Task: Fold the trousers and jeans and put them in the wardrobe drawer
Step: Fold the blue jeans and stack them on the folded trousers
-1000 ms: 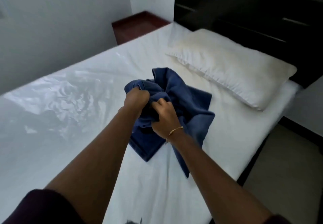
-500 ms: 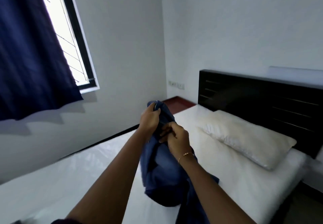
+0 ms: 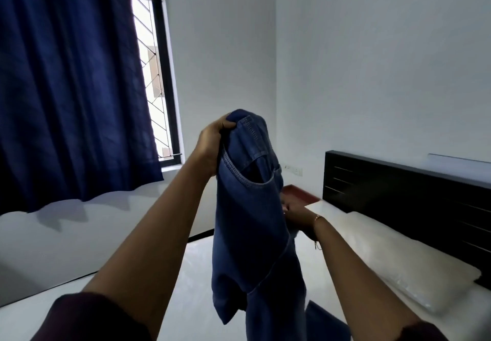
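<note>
A pair of blue jeans [image 3: 249, 223] hangs in the air in front of me, waistband up, with a pocket opening and its stitching facing me. My left hand [image 3: 211, 145] grips the top of the waistband. Lower down, my right hand [image 3: 299, 217] holds the jeans' right edge; its fingers are partly hidden behind the cloth. The legs dangle down over the white bed [image 3: 191, 306] and run out of the bottom of the view.
A white pillow [image 3: 393, 258] lies at the bed's right end against a black headboard [image 3: 414, 197]. A dark blue curtain [image 3: 69, 82] covers most of a window [image 3: 154, 80] on the left. A reddish bedside table [image 3: 297, 193] stands in the far corner.
Both hands have lifted the jeans from the bed up into the air. My left hand rose to the waistband's top and my right hand dropped lower. The view tilted up.
</note>
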`<action>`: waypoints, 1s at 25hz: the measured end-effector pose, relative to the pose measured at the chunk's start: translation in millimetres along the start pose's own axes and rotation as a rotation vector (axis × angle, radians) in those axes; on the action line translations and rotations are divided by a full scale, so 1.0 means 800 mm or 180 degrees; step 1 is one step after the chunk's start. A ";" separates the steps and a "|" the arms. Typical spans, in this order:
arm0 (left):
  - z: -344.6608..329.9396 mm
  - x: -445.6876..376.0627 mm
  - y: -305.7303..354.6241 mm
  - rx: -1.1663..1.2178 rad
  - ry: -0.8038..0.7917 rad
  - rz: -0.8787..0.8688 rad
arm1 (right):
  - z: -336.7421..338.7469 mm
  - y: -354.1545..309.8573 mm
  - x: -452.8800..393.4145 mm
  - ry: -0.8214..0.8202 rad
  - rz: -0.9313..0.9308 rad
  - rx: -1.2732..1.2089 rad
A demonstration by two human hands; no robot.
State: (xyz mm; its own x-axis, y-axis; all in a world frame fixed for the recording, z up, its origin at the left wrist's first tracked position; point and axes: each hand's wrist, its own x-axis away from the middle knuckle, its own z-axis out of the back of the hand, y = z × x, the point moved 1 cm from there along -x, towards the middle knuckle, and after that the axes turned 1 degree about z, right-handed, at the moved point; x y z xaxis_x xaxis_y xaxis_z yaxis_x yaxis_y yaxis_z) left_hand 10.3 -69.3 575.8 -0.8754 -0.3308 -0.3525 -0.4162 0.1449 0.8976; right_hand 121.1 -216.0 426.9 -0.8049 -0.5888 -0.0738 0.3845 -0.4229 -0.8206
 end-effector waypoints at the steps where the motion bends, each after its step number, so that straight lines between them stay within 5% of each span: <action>1: -0.003 -0.002 0.013 0.0069 0.0005 -0.0066 | -0.004 -0.020 0.010 -0.0117 0.0010 -0.0028; 6: 0.009 -0.018 0.045 0.0127 0.0282 -0.0231 | -0.008 -0.126 0.042 -0.0390 0.0261 -0.0244; 9: 0.038 -0.037 0.050 -0.0271 0.0505 -0.0093 | -0.009 -0.090 -0.035 -0.0435 0.0011 -0.0497; 15: 0.097 -0.052 0.016 -0.2722 0.0994 -0.0686 | 0.004 -0.097 -0.123 0.0415 0.0454 -0.0729; 20: 0.099 -0.065 -0.019 -0.5066 0.0598 -0.0848 | 0.012 -0.128 -0.167 0.0802 0.0886 -0.0065; 22: 0.090 -0.078 -0.018 -0.5073 0.0642 -0.0788 | 0.017 -0.125 -0.180 0.0865 0.0855 0.0056; 25: 0.085 -0.103 -0.015 -0.3828 0.1073 -0.0873 | 0.024 -0.105 -0.198 0.0559 0.0680 0.0455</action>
State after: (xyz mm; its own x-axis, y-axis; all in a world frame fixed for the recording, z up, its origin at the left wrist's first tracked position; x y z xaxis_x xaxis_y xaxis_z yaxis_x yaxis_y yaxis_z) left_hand 71.0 20.1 575.8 -0.6176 -0.4604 -0.6376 0.0657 -0.8381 0.5415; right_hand 224.9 -100.2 518.0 -0.7601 -0.5520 -0.3429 0.6030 -0.4024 -0.6888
